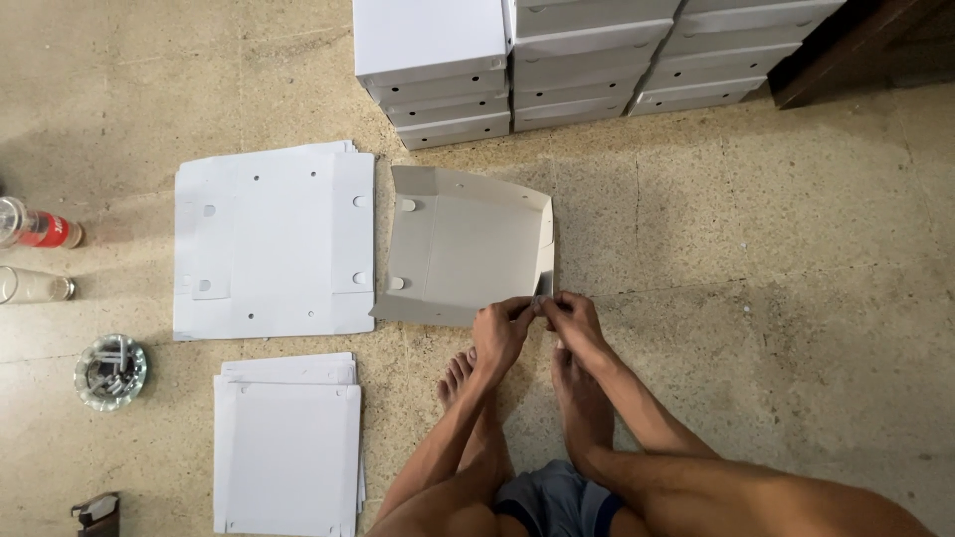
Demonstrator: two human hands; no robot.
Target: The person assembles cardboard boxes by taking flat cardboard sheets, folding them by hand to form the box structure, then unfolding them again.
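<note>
Seated on the tiled floor (756,249), bare feet out front, working a half-folded cardboard box blank (463,259) lying flat-ish right ahead of the toes. Left hand (500,333) and right hand (572,323) both meeting at the near right corner of that blank, fingertips pressed together in a pinch grip on the edge where the side flap stands up. Looks like thin white-faced card with a grey inside: light, stiff along the panels, floppy at the creases, easy to crumple or tear at the tabs, so probably best taken by the flap edges near the fold lines rather than mid-panel. Just left of the blank, a stack of flat unfolded sheets (274,239) with punched holes; nearer than that stack, a second pile of smaller flat sheets (288,443). Beyond the blank, stacks of finished white boxes (587,60) lined up in columns. Well left of the blank: a bottle with a red label (38,227) on its side, a clear glass (32,286), and a glass ashtray (110,372). Small dark object at the bottom left corner, can't tell what.
</note>
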